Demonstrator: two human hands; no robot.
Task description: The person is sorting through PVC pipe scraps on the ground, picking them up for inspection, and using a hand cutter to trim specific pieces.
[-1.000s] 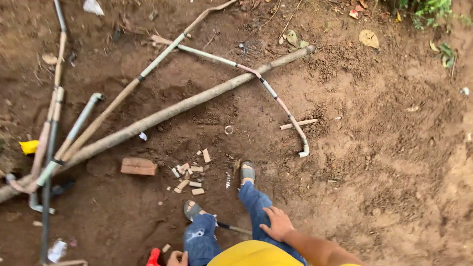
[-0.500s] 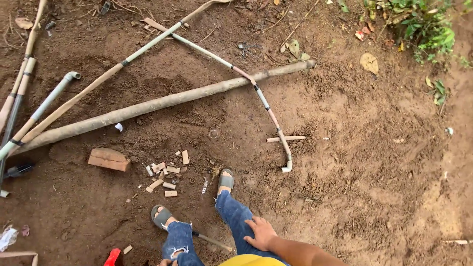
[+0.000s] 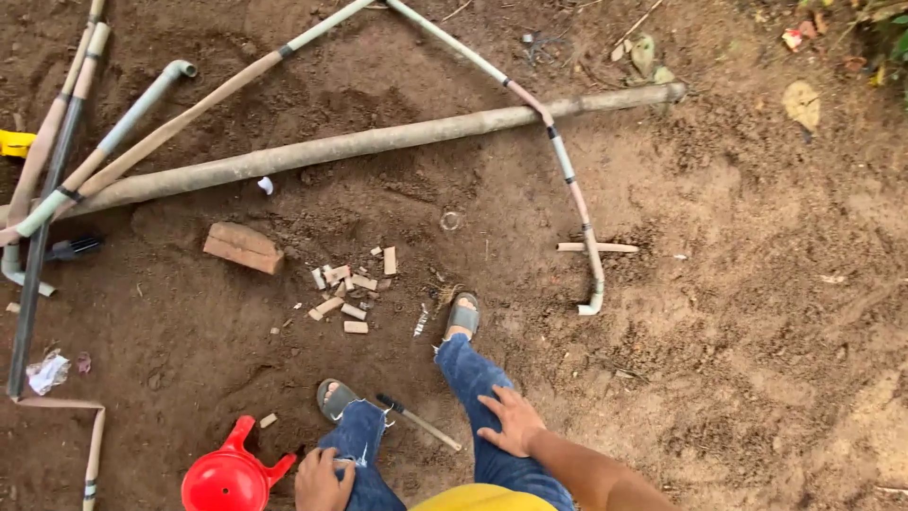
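Observation:
I look down at my own legs in blue jeans and grey sandals on bare brown soil. My right hand lies flat on my right thigh, fingers spread, holding nothing. My left hand rests on my left knee at the bottom edge, fingers curled over the denim. A small hammer with a wooden handle lies on the ground between my legs. A red plastic funnel-shaped object sits just left of my left hand.
A long thick pole lies across the ground ahead, with thinner jointed pipes crossing it. A brick and several short cut pipe pieces lie in front of my feet. More pipes are stacked at left.
The view has shifted, so the poles and brick sit differently in frame and the red object shows fully. My right hand stays on my thigh; my left hand is now more visible on the knee.

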